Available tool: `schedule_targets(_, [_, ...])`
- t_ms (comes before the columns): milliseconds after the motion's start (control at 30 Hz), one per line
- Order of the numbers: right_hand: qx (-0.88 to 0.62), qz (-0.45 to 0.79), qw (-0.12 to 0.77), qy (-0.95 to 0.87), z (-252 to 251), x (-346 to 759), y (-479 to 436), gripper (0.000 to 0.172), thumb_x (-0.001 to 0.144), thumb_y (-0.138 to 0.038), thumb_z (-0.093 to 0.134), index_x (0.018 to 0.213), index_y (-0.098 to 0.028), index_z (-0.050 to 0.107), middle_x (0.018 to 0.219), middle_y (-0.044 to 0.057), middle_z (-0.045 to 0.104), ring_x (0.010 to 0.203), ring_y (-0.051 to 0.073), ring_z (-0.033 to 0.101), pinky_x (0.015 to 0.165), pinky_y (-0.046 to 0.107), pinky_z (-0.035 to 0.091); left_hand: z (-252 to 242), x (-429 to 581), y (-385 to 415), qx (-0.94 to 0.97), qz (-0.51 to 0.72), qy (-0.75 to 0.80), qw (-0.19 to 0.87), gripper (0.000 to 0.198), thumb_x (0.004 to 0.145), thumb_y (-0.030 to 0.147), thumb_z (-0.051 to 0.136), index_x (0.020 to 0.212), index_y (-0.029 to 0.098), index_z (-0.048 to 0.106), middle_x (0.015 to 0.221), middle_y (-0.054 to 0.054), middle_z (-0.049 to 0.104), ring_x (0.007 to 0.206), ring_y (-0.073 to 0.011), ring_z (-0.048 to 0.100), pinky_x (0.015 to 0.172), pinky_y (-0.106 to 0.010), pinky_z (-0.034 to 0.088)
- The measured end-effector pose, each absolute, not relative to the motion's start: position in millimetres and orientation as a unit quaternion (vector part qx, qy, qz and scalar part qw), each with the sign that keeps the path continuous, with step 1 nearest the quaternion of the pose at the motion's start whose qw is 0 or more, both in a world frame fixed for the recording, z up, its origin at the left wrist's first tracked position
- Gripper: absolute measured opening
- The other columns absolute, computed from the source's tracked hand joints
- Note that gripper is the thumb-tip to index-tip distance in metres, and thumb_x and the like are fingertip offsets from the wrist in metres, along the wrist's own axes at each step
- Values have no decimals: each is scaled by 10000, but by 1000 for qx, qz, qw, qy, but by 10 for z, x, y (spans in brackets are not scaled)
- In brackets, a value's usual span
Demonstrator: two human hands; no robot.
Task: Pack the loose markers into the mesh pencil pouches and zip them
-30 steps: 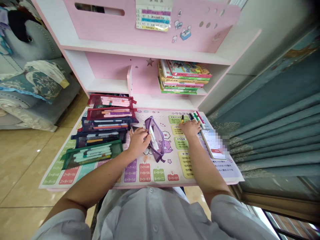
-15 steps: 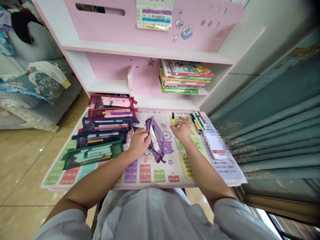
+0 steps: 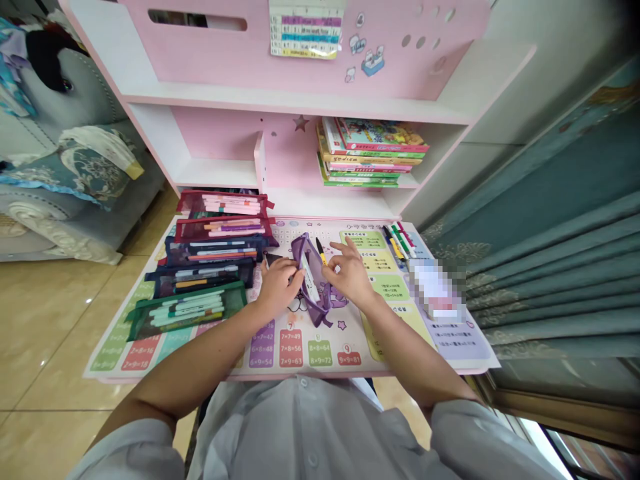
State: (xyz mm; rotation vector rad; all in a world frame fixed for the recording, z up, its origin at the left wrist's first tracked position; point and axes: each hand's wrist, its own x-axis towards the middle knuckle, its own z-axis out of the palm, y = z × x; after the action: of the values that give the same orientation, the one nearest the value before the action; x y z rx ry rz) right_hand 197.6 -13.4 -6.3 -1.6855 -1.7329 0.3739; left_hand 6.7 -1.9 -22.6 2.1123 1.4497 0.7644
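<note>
A purple mesh pencil case (image 3: 320, 308) lies open on the desk mat, with white pens inside. My left hand (image 3: 280, 285) grips its left edge between thumb and fingers. In my right hand (image 3: 349, 272), thumb and index finger pinch a yellow marker with a black cap (image 3: 321, 249), held upright at the case's right edge; the other fingers are spread. Left of my left hand lie a green mesh case (image 3: 187, 309), two dark blue ones (image 3: 215, 251) and two red ones (image 3: 220, 228), all with pens inside.
Several markers (image 3: 399, 241) lie at the mat's right, above a phone (image 3: 435, 290) that is blurred out. A stack of books (image 3: 373, 152) sits on the pink and white shelf (image 3: 300, 110) behind. A curtain (image 3: 560, 233) hangs at the right, and a grey sofa (image 3: 85, 133) stands at the left.
My right hand has moved left with the yellow marker, from over the mat to the purple case's edge. My left hand has stayed on the case.
</note>
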Motion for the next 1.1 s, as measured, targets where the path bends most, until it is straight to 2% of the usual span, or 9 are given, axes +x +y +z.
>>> schedule_targets(367, [-636, 170, 283, -698, -72, 1836, -184, 280, 762, -257, 664, 510, -198, 555, 1379, 121, 645, 1504, 396, 312, 1137, 670, 275, -246, 68, -13, 772, 279, 525, 226, 246, 948, 253, 550, 742, 231, 682, 1107, -59, 762, 1223, -274, 606, 1198, -630, 201])
schedule_targets(667, [-627, 179, 255, -714, -137, 1830, -174, 274, 773, -264, 666, 528, -188, 572, 1406, 129, 619, 1507, 411, 295, 1138, 694, 255, -200, 70, -23, 769, 265, 529, 241, 253, 955, 240, 551, 735, 219, 676, 1134, -46, 757, 1248, -286, 605, 1199, -645, 196])
schedule_targets(1100, [-652, 195, 199, -705, -132, 1821, -160, 224, 798, -273, 680, 598, -174, 655, 1472, 153, 555, 1532, 410, 226, 1174, 643, 242, -185, 72, -32, 775, 256, 522, 248, 274, 966, 266, 534, 744, 213, 687, 1125, -53, 756, 1204, -274, 628, 1213, -628, 185])
